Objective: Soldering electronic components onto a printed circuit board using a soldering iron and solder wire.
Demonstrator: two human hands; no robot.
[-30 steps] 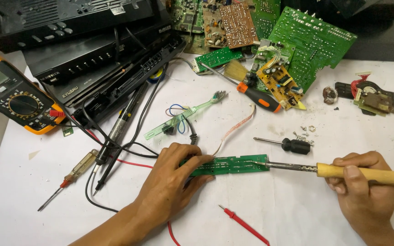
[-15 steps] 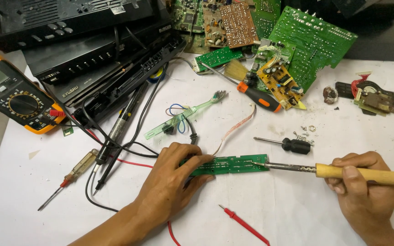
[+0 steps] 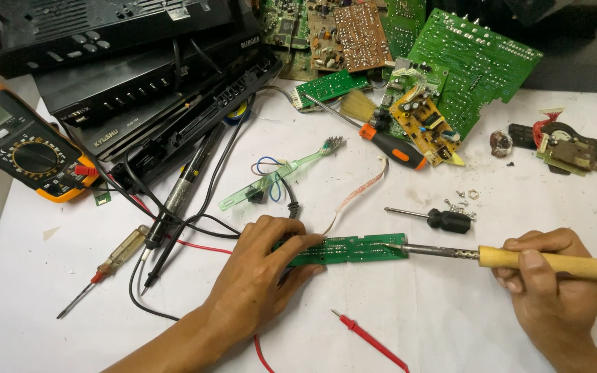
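1. Your left hand [image 3: 260,266] lies flat, fingers pressing down the narrow green circuit strip [image 3: 354,249] at the near centre of the white table [image 3: 492,331].
2. Your right hand [image 3: 551,280] is closed around the wooden-handled soldering iron [image 3: 513,257].
3. Its tip touches the strip's right end; soldering looks under way, not finished.

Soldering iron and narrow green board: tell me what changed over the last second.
Nothing visibly changed. The right hand still holds the soldering iron with its tip at the narrow green board, and the left hand still presses the board's other end on the white sheet.
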